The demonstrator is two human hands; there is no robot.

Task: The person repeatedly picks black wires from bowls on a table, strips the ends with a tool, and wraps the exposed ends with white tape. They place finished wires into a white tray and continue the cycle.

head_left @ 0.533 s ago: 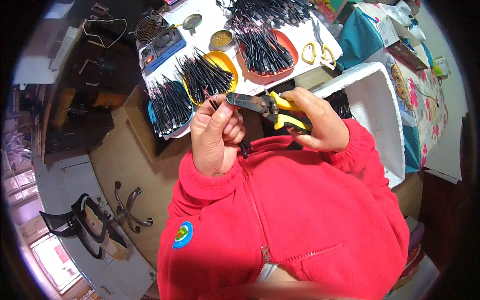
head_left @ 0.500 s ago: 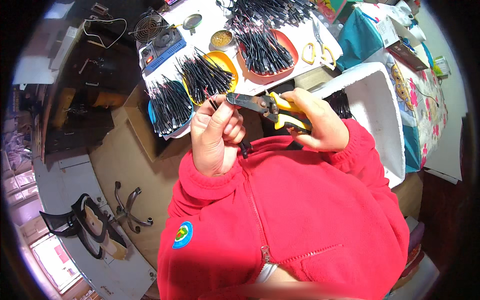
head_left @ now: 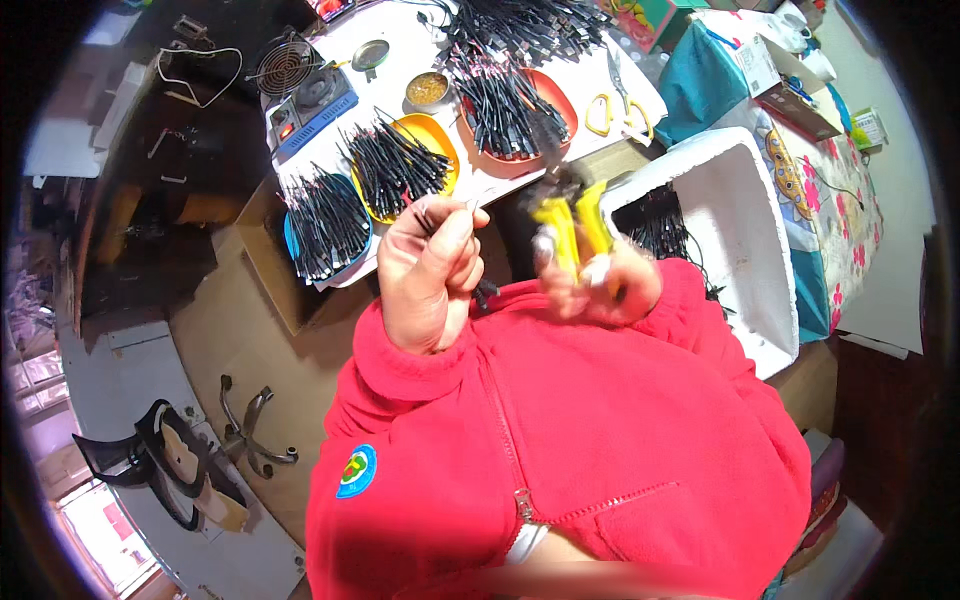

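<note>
Head cam — cabling in L hand, pliers — R hand.

The jacket is matt, napped fleece with a shiny metal zip. The cables wear smooth black plastic. The yellow bowl is glossy plastic, the tin bare metal. The scissors have smooth metal blades and plastic handles; the pliers, blurred, show plastic handles. The foam box is matt, rough-rimmed.
</note>
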